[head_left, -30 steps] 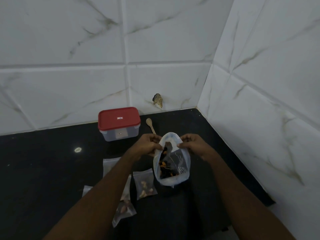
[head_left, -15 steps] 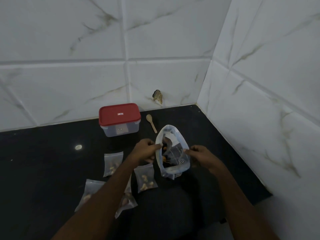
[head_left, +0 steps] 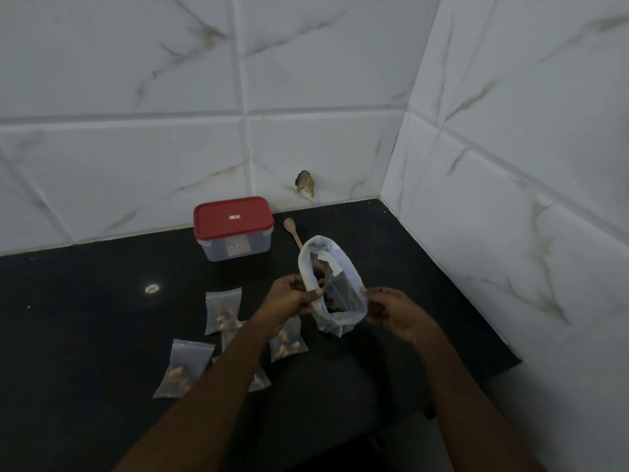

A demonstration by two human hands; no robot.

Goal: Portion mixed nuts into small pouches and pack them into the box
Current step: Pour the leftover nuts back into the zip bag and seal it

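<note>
Two hands pinch opposite sides of the nut bag [head_left: 335, 291] by its rim, the left hand [head_left: 292, 298] and right hand [head_left: 396, 311] drawn further apart than a second ago, so its mouth gapes wide above the black table [head_left: 85, 318]. Several filled pouches [head_left: 223, 310] lie just left of it. Behind stands the red-lidded box [head_left: 233, 228], its white labels too small to read.

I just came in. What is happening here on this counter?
A person holds a bag of mixed nuts open, with the left hand and right hand each gripping its rim. Several filled pouches lie on the black counter to the left. The box stands by the wall with its red lid on; these pouches are not in it yet. A wooden spoon lies beside it, untouched.
</note>
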